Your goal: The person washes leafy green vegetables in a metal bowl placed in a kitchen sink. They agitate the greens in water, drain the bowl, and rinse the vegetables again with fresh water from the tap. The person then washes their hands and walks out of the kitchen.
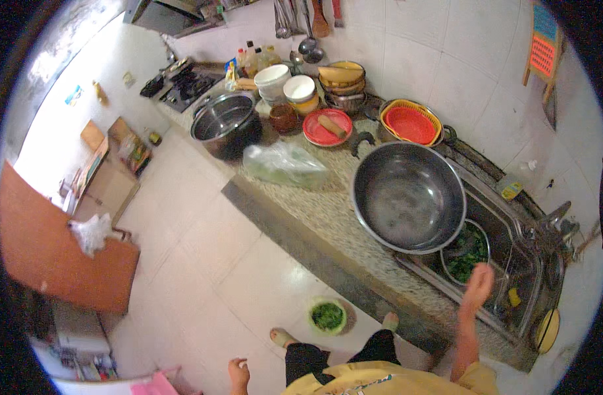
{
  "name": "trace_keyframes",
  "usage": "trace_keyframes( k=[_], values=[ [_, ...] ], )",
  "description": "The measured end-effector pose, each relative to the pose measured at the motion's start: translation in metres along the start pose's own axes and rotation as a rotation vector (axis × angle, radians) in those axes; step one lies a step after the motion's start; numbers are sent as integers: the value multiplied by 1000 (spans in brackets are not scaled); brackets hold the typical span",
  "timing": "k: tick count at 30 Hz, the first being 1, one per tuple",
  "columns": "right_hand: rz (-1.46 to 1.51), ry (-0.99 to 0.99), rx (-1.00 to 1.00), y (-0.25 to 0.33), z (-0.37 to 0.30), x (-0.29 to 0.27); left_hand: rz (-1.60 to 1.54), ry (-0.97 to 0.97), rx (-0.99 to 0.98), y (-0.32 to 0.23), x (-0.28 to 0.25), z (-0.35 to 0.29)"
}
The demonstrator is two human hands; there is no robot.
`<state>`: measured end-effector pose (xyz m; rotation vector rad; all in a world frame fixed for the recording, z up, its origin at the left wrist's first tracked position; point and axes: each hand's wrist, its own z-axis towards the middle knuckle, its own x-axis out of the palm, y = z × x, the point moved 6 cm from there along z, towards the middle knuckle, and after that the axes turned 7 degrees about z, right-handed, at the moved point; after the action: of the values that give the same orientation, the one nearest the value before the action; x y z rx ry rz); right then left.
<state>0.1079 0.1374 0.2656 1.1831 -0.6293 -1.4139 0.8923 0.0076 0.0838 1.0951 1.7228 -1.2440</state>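
Observation:
My right hand [479, 286] reaches over the sink's near edge, its fingers stretched out and slightly blurred, with nothing visible in them. Just beyond it, a round metal bowl [488, 253] with chopped leafy greens [471, 262] sits in the sink. A large metal basin [407, 197], with a little wetness inside, rests across the counter and sink edge and covers part of that bowl. Low at my side, away from the counter, hangs my left hand [238, 372], fingers loosely bent and apart, holding nothing I can see.
On the floor by my feet stands a pale green tub [312, 329] of greens. Along the counter are a clear plastic bag [285, 164], a dark pot [226, 125], a red plate [324, 138], and a red colander [410, 125]. The faucet [555, 216] is at the sink's right.

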Motion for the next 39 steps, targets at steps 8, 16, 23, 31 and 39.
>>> trace_keyframes(
  k=[8, 16, 23, 31, 39],
  values=[
    [-186, 1758, -365, 308, -279, 324, -349, -18, -154, 91, -133, 185],
    [-116, 1699, -501, 410, -308, 462, -426, 70, 229, -57, -249, 383],
    [141, 1126, -366, 498, -196, 586, -345, 45, 705, -218, -346, 541],
    [119, 624, -353, 538, -66, 708, -577, 156, 717, -361, -391, 813],
    [-386, -54, -49, 509, -66, 717, -356, -281, 940, -663, -420, 1177]
  ],
)
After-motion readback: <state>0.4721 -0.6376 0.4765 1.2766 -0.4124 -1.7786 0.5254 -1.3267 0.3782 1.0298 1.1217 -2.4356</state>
